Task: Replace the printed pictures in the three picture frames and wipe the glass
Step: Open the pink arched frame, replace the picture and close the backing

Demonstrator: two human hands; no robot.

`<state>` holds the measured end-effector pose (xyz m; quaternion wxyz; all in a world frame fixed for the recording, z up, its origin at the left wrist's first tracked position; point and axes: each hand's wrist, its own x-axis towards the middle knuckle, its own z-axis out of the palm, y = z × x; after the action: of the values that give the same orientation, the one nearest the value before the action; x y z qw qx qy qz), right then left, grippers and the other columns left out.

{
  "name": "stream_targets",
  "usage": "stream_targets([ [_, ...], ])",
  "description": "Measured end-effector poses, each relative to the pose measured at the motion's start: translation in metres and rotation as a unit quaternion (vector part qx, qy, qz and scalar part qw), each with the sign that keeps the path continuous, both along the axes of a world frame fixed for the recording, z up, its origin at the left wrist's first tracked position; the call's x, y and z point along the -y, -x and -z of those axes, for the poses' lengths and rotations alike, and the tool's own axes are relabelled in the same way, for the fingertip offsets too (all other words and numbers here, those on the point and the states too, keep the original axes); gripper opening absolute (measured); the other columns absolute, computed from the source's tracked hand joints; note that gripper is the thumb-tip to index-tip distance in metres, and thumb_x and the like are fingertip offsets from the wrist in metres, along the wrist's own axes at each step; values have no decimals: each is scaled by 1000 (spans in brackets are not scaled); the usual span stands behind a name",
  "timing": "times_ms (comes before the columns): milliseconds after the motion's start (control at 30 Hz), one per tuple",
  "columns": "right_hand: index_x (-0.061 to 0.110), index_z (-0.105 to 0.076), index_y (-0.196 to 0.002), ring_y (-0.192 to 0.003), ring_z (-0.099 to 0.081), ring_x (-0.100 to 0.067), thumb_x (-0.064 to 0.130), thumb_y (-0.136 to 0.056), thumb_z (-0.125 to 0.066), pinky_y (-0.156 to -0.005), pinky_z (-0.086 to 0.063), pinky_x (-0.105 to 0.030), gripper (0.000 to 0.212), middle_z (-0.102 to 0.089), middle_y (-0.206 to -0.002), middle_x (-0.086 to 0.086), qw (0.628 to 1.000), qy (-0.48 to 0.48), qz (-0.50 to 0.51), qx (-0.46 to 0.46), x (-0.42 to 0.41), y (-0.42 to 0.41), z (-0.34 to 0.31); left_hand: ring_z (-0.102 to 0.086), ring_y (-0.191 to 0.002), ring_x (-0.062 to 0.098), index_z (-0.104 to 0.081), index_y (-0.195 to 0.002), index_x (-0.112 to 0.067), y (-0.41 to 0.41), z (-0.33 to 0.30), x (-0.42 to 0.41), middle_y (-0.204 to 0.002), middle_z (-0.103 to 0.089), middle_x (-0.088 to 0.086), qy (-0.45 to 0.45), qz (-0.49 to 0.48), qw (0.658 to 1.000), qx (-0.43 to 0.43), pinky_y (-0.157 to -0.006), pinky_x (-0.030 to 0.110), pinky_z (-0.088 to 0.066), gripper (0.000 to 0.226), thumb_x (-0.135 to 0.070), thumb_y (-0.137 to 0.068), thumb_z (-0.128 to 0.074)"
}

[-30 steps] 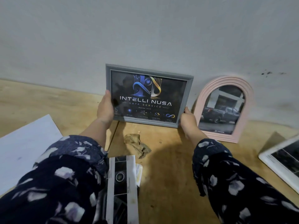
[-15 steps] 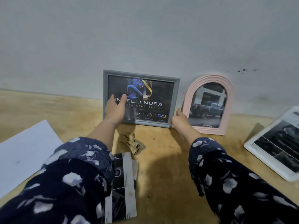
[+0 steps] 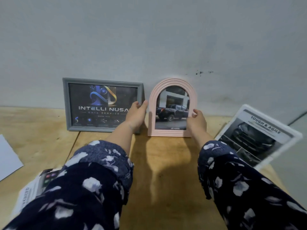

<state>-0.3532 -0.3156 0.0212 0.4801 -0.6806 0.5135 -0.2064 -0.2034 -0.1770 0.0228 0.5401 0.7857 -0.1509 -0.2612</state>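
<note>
A pink arched frame (image 3: 172, 132) with a truck picture leans against the wall on the wooden table (image 3: 166, 163). My right hand (image 3: 197, 119) grips its right rim, thumb on the front. My left hand (image 3: 137, 113) sits between this frame and the grey frame (image 3: 65, 103), which holds the dark "INTELLI NUSA" print. Its fingers are loosely curled in front of the grey frame's right edge, and its thumb is just beside the pink frame's left rim. A white frame (image 3: 297, 136) with a "TOUGH & AGILE" car print lies tilted at the right.
A white sheet (image 3: 8, 156) lies at the left table edge. Loose printed pictures (image 3: 31, 190) lie at the lower left, partly under my left sleeve. The grey wall (image 3: 149, 39) stands right behind the frames. The table ends just right of the white frame.
Both hands left the grey frame, which now stands against the wall, and moved right to the pink frame. My view shifted right; the crumpled cloth is no longer visible.
</note>
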Motion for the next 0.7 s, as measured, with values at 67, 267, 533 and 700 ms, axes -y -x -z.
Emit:
stream_targets([
  [67,17,-31,-146,-127,-47,-30,4,-92,-46,-105,-42,-42,57,-41,-147,-9,1000,-11,5,-10,25,10,1,-32,-140,26,-23,-152,-17,9,3,20,-154,-32,3,0,-6,1000,-21,-114,41,-26,72,-59,-96,-37],
  [267,18,-28,-147,-125,-46,-29,2,-98,-32,-106,-41,-43,52,-44,-142,-5,993,-91,-66,21,51,7,19,-19,-146,25,-5,-155,-17,36,19,52,-160,-18,4,22,-59,997,-33,-116,39,-16,74,-53,-99,-36],
  [533,20,-39,-139,-100,-50,-16,8,-100,-39,-87,-44,-29,41,-51,-129,0,994,-53,-74,56,60,8,15,-20,-146,27,-3,-155,-19,59,13,55,-159,-22,4,55,-132,989,-34,-116,43,-16,77,-56,-97,-37],
  [700,14,-45,-136,-107,-51,-19,10,-100,-38,-88,-39,-26,37,-51,-133,-6,993,33,-92,72,58,12,-12,-15,-147,27,-1,-155,-25,65,5,43,-161,-14,0,69,-142,986,-58,-118,46,-13,82,-67,-92,-34],
])
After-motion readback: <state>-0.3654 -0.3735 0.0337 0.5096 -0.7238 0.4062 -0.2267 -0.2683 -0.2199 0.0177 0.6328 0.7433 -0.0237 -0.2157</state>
